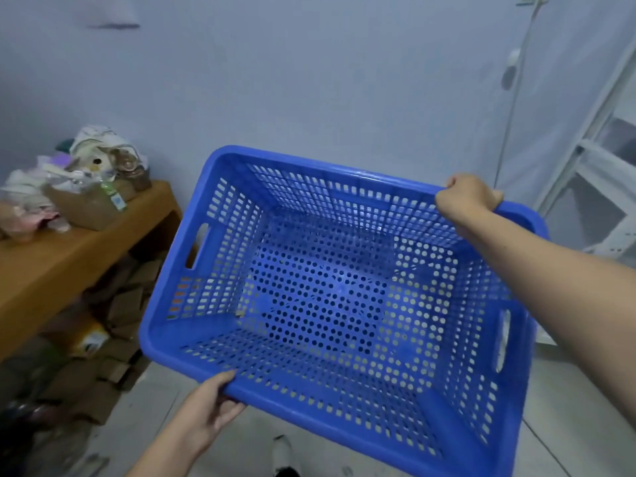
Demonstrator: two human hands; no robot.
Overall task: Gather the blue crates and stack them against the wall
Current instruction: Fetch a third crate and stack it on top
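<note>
Head view: one blue crate (330,287) held up off the floor, tilted, open side toward the camera, empty. Left hand (210,404) is closed on the near rim at the lower-left corner, thumb on top, fingers curled underneath. Right hand (464,197) is clenched over the far rim at the upper-right corner, forearm crossing the crate's right side. Pale wall (309,80) sits directly behind the crate.

Surroundings: wooden bench (69,256) to the left against the wall, cluttered on top with a cardboard box (82,208), cloth and small items, too blurred to identify. Flattened cardboard (113,339) is piled under and in front of the bench, just beside the crate's left edge. White metal frame (592,156) leans at right, cut off by the frame edge. A cable (512,98) runs down the wall near it.

Crate blocks most of the floor below. A shoe tip (282,449) shows at the bottom.
</note>
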